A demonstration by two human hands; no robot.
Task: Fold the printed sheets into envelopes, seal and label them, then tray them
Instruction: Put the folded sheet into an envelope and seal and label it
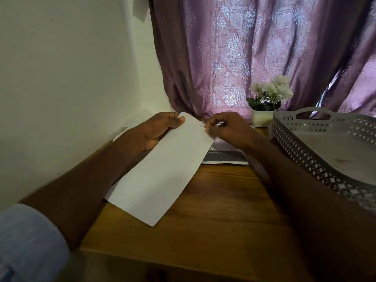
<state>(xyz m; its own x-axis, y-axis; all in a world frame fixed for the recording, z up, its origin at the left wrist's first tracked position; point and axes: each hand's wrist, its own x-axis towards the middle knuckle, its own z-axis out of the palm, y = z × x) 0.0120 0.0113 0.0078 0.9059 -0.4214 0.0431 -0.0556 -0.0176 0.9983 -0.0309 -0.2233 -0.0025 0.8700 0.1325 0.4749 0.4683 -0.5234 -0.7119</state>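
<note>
Left of the grey tray, the envelope runs diagonally, far end up; left hand grips that end; right hand pinches its flap corner.

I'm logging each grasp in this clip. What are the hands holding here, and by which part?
Both hold the long white paper envelope at its far end: the left hand grips the far-left corner, thumb on top; the right hand pinches the far-right corner.

Purple curtain, potted white flowers, wooden table.
</note>
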